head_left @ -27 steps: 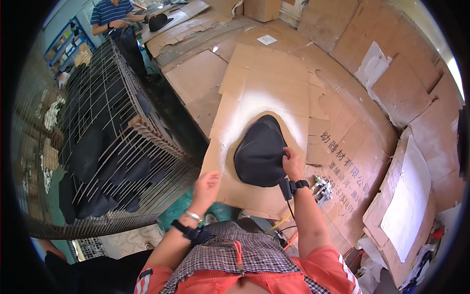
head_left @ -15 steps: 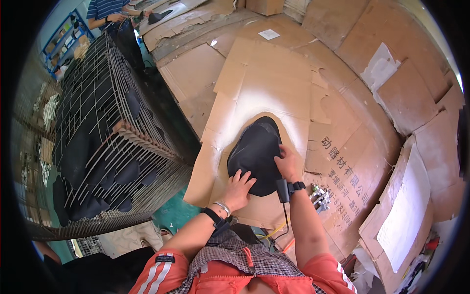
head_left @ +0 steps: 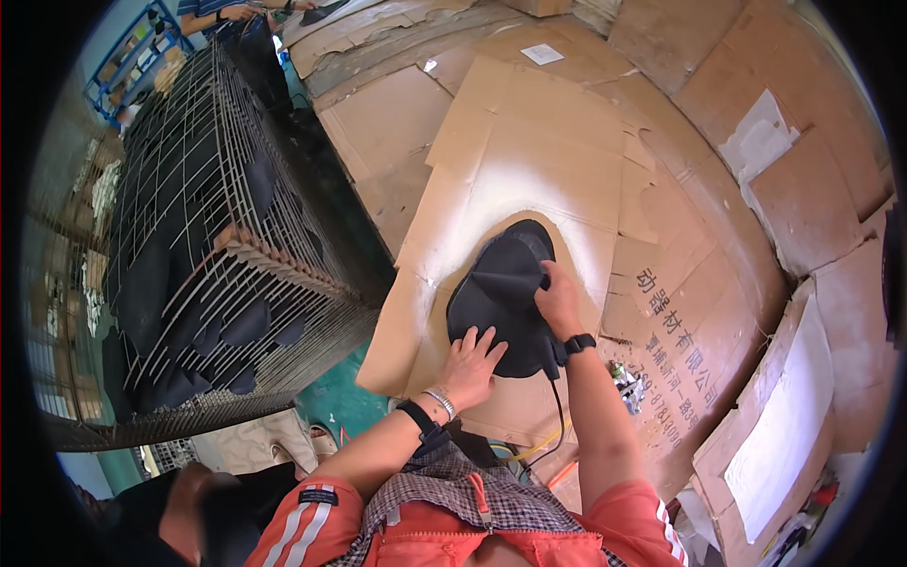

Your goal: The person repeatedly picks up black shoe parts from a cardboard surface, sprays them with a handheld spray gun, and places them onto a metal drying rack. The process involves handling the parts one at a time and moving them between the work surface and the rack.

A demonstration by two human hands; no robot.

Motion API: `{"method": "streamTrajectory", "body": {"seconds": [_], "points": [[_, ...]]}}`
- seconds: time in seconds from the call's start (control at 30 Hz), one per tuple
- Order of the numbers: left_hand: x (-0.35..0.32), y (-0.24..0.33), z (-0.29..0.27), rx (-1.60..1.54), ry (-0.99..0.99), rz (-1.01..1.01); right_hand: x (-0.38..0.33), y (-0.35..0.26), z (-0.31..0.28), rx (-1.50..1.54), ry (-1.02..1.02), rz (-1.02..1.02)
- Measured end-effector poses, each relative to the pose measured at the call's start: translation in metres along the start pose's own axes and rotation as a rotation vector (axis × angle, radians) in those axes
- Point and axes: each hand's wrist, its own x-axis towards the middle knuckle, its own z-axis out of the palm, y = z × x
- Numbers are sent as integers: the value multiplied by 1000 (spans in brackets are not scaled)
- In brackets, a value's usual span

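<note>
A black, rounded, pear-shaped sheet [head_left: 501, 326] lies on a brown cardboard [head_left: 543, 132], inside a halo of white overspray. Its material could be foam or fabric; I cannot tell which. My left hand [head_left: 470, 371] rests flat on its lower left edge, fingers apart. At the right edge, my right hand [head_left: 561, 300] pinches the sheet, and a fold rises across its middle towards those fingers. A black box and cable hang from the strap on my right wrist.
To the left stands a wire rack [head_left: 269, 260] holding several black pieces. A metal tool [head_left: 627, 386], perhaps a spray gun, lies right of my right forearm. Cardboard panels [head_left: 822, 180] wall the right side. Another person [head_left: 222, 17] works at the far left.
My right hand has pulled the right edge of the sheet up and inward, raising a fold across it. My left hand stays on the lower edge. The view has shifted slightly.
</note>
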Motion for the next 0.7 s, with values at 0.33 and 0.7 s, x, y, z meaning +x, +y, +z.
{"method": "streamTrajectory", "body": {"seconds": [0.33, 0.7], "points": [[-4, -1, 0, 75, -7, -1, 18, -24, -13, -185, 129, -70], [-8, -26, 0, -297, 336, 86, -67, -13, -48, 5, 139, -205]]}}
